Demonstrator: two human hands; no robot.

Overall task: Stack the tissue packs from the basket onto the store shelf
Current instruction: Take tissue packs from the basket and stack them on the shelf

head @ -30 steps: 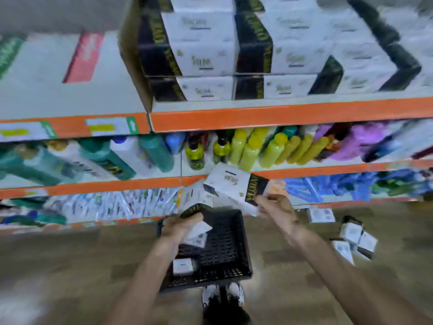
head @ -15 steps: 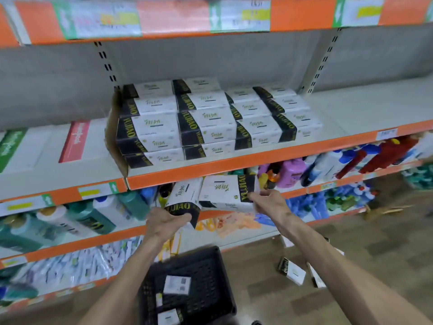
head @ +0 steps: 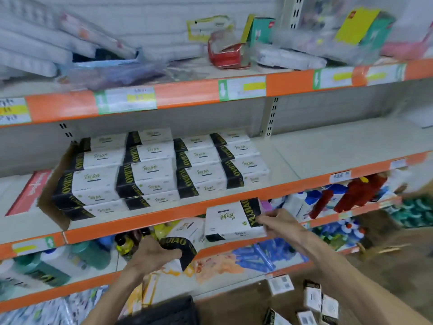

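My right hand [head: 278, 222] pinches a white tissue pack with a black band [head: 230, 220] by its right end, just below the orange shelf lip [head: 164, 214]. My left hand [head: 154, 253] grips a second tissue pack [head: 187, 233] by its black end, lower and to the left. Several matching packs stand stacked on the store shelf [head: 328, 158] in a block [head: 161, 170], inside a cardboard tray [head: 50, 191]. The black basket [head: 173, 310] shows only its top edge at the bottom of the view.
To the right of the stacked block the shelf surface is bare. Loose tissue packs [head: 311, 299] lie on the floor at the lower right. Bottles [head: 346, 195] fill the shelf below; bagged goods [head: 225, 52] sit on the shelf above.
The view has tilted up, so the basket has nearly dropped out of sight. Both hands have risen with their packs from the basket toward the shelf lip, the right one moving right.
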